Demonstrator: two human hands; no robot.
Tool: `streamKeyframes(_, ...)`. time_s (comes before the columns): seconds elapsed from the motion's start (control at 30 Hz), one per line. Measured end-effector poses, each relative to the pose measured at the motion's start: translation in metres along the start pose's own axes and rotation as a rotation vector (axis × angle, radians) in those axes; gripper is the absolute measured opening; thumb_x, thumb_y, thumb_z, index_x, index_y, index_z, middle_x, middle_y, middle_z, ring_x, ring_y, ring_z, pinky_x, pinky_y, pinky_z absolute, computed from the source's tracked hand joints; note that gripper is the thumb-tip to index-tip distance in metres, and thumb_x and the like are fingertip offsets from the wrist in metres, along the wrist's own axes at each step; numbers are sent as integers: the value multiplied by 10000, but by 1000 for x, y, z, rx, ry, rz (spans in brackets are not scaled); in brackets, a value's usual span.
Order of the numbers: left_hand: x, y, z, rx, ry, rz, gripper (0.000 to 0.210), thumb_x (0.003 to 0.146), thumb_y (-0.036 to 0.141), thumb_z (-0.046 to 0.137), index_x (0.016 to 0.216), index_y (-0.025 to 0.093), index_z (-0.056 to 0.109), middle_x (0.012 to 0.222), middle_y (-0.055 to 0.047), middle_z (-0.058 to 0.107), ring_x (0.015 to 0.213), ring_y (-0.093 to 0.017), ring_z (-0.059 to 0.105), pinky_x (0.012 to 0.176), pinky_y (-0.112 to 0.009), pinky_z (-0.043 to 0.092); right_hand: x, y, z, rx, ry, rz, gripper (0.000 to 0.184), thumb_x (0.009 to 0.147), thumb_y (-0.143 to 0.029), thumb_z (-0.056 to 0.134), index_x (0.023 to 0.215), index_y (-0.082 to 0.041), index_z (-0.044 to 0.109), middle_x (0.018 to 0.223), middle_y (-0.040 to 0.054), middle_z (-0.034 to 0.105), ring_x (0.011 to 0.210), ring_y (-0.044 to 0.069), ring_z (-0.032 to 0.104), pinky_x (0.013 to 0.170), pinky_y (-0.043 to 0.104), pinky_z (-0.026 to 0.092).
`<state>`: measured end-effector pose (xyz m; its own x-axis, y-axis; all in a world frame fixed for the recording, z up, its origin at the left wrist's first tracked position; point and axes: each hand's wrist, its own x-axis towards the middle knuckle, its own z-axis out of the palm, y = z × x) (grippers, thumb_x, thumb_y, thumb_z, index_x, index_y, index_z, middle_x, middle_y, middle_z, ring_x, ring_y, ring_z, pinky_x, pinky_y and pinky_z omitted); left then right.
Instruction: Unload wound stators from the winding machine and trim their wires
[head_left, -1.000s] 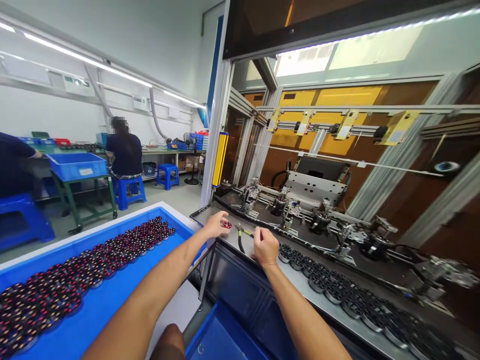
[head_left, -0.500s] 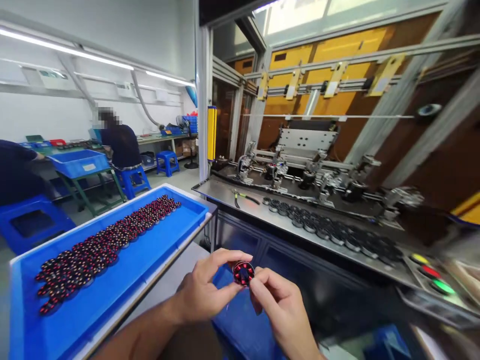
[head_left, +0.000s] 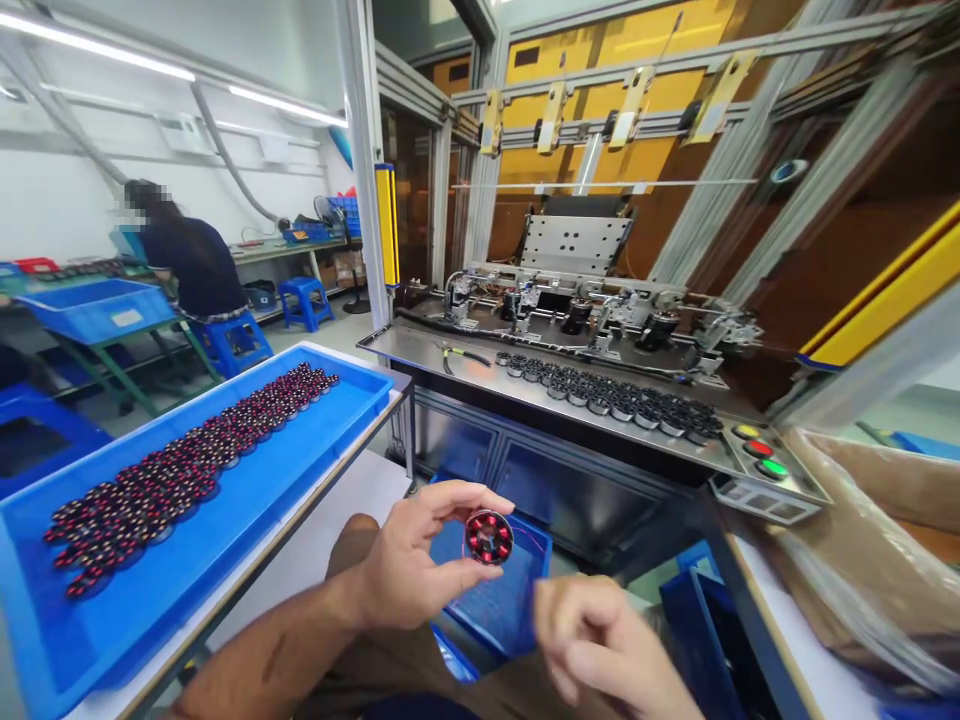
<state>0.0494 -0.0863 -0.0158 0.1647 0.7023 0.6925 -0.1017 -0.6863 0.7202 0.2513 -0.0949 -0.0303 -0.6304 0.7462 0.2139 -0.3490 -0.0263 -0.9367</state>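
Note:
Between the thumb and fingers of my left hand (head_left: pixel 420 560) is a round motor stator (head_left: pixel 489 538) with red wire windings, its ring facing me. Thin red wire ends stick out from it to the right. My right hand (head_left: pixel 600 635) is apart from the stator, lower and to the right; its fingers look bent but are smeared by motion, so I cannot make out whether anything is in them. Many similar wound stators (head_left: pixel 180 465) lie in rows in the long blue tray (head_left: pixel 300 480) on my left.
A blue bin (head_left: pixel 499 600) is below my hands. Ahead is a machine bench (head_left: pixel 420 345) with pliers (head_left: pixel 465 355), rows of black ring parts (head_left: pixel 615 390) and coloured buttons (head_left: pixel 759 449). A plastic-lined box (head_left: pixel 847 520) stands right. A person (head_left: pixel 191 260) sits at the far left.
My right hand has come off the stator and moved down to the right. The left hand still holds the stator, now turned more face-on. The view has swung to the right.

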Motion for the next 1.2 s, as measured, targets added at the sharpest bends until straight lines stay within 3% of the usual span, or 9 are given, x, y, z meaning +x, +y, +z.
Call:
streamKeyframes(0.1,0,0,-3,123,-20,72,526,796,127,736,1272,212,530,1107,-96,741,969,-184,719,875,-285,586,12,23,26,179,209,104,430,594,-499,868,845,-188,709,687,34,690,548,129,576,512,240,432)
streamKeyframes(0.2,0,-2,-2,191,-44,48,492,809,118,707,1265,195,540,1096,-99,741,956,-190,723,848,-298,600,27,35,50,270,338,121,380,614,-468,862,729,-162,668,561,11,640,464,104,530,460,213,413)
streamKeyframes(0.33,-2,-9,-2,172,-12,61,505,803,116,714,1269,193,535,1091,-95,745,966,-185,722,868,-286,589,26,36,55,275,449,185,379,631,-450,859,664,-167,609,458,-31,574,357,58,429,375,170,321)
streamKeyframes(0.47,-5,-19,-7,41,2,-49,583,785,139,757,1304,209,500,1133,-99,732,1033,-192,701,914,-279,564,9,31,42,141,394,269,375,679,-467,826,666,-175,592,443,-35,573,329,36,366,360,158,254)
streamKeyframes(0.57,-9,-23,-11,-103,-59,-191,574,819,133,728,1327,215,473,1197,-117,704,1063,-194,688,914,-281,559,3,22,26,37,324,315,357,668,-467,836,703,-176,631,492,-9,618,379,79,478,401,193,337)
streamKeyframes(0.8,-18,-18,-15,-298,-284,-373,600,893,112,621,1422,256,379,1365,-134,587,1247,-221,572,1047,-359,470,18,-1,13,-93,432,249,434,778,-561,714,621,-174,594,463,-20,547,441,99,446,490,246,370)
streamKeyframes(0.9,-22,-22,-11,-312,-240,-413,616,863,121,661,1402,277,406,1333,-117,584,1176,-209,602,1001,-352,497,24,1,20,-16,438,277,443,777,-523,724,563,-184,537,416,-37,496,441,90,394,494,237,332)
streamKeyframes(1.03,-25,-33,-2,-410,-108,-451,722,697,130,834,1315,277,489,1108,-53,621,870,-124,652,787,-239,553,22,15,23,103,423,219,439,757,-494,738,536,-186,516,405,-48,455,421,79,348,469,234,275)
streamKeyframes(1.2,-20,-37,-5,-614,-13,-444,695,694,126,843,1272,271,485,1046,-38,658,800,-91,657,753,-202,544,7,28,12,-43,289,218,494,763,-558,709,509,-193,494,420,-47,421,436,87,340,452,239,256)
